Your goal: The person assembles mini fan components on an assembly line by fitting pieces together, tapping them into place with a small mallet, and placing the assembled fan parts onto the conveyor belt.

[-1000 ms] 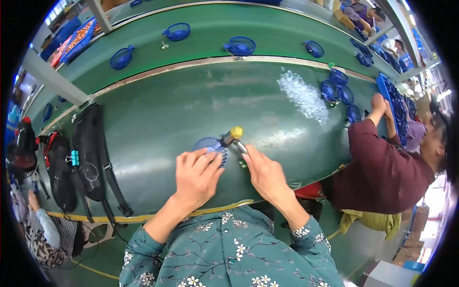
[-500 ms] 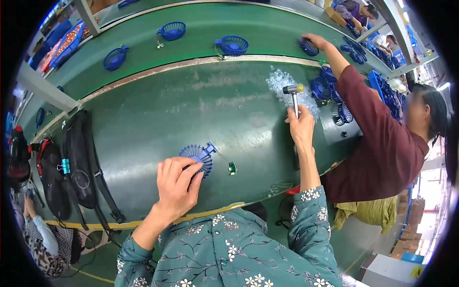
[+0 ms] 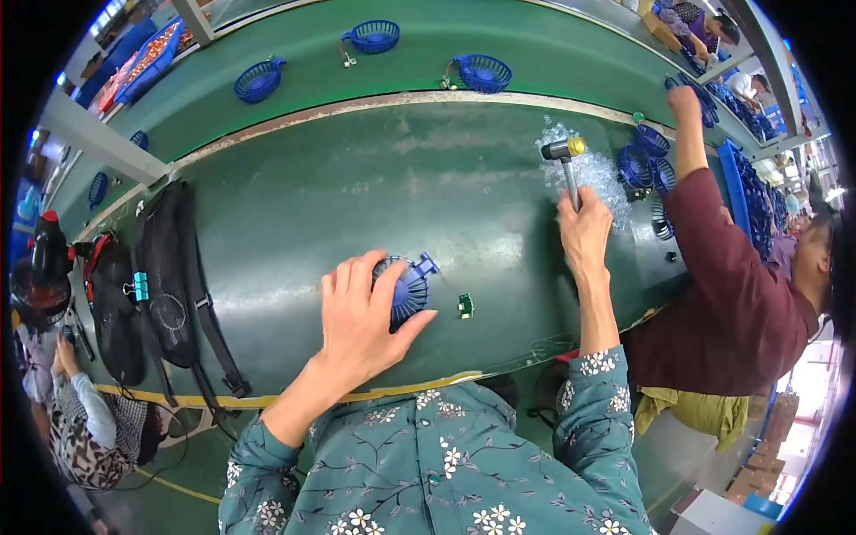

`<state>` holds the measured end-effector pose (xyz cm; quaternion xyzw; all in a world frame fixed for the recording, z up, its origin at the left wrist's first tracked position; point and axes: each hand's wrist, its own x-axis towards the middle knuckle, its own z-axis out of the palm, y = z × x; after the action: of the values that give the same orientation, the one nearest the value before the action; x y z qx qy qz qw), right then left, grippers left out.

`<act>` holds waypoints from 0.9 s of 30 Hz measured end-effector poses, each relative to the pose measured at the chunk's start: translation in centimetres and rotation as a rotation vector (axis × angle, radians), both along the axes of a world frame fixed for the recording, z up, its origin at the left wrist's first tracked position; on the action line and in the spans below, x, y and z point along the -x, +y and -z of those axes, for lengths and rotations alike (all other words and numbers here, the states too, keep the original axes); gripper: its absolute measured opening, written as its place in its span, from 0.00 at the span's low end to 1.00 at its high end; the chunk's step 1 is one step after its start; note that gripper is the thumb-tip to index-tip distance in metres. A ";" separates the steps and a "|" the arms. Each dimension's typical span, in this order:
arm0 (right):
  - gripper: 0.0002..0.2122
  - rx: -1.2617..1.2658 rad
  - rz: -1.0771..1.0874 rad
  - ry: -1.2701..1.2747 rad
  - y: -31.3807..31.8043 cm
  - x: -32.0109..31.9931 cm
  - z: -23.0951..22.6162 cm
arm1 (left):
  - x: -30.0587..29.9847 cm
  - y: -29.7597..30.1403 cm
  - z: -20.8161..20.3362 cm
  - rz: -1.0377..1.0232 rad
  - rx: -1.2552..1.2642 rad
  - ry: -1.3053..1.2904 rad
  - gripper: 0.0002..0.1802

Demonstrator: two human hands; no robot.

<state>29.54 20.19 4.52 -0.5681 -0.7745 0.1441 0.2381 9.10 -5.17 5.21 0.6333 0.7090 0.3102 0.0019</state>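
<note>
My left hand (image 3: pixel 366 312) is curled round a blue round fan cage (image 3: pixel 412 292) on the green bench, fingers along its far side and thumb at its near edge. The palm hides part of the cage; its short blue stem points away to the right. From it a thin wire runs toward a small green circuit board (image 3: pixel 465 306) lying just to the right. My right hand (image 3: pixel 587 232) grips the handle of a small hammer (image 3: pixel 563 149) with a black and yellow head, held up near a pile of clear plastic pieces (image 3: pixel 602 183).
Several blue fan cages (image 3: pixel 484 74) lie on the green conveyor belt (image 3: pixel 303 53) beyond the bench, and more (image 3: pixel 635 165) stand at the right. A co-worker in a maroon top (image 3: pixel 727 267) sits close on the right, one arm raised. Black bags (image 3: pixel 165 285) lie at the left.
My left hand has spread from the cage's middle to round its rim. The hammer stays raised in my right hand. The co-worker's hand has drawn back rightward from the belt. The view has shifted.
</note>
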 end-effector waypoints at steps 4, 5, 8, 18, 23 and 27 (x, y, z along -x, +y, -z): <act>0.10 0.198 -0.113 0.208 -3.5 1.1 -0.1 | -0.3 0.3 0.6 -0.001 0.081 0.054 0.39; 0.09 0.283 -0.122 0.171 -4.3 1.4 0.0 | -0.3 0.3 0.6 -0.009 0.089 0.073 0.40; 0.10 0.340 -0.264 0.112 -6.3 2.3 0.0 | -0.2 0.0 0.6 0.005 0.105 0.030 0.41; 0.12 0.491 -0.321 0.172 -7.0 1.8 -0.6 | 0.4 -1.5 0.2 0.091 0.143 -0.076 0.40; 0.12 0.467 -0.298 0.187 -7.6 2.2 -0.8 | 0.0 -1.6 -0.2 0.051 0.171 -0.039 0.43; 0.11 0.443 -0.286 0.139 -8.4 2.4 -0.9 | -0.3 -1.6 -0.3 -0.005 0.171 0.036 0.45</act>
<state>27.16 11.81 5.40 -0.4797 -0.7784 0.3808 0.1380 9.39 -6.80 5.51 0.6345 0.7345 0.2371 0.0426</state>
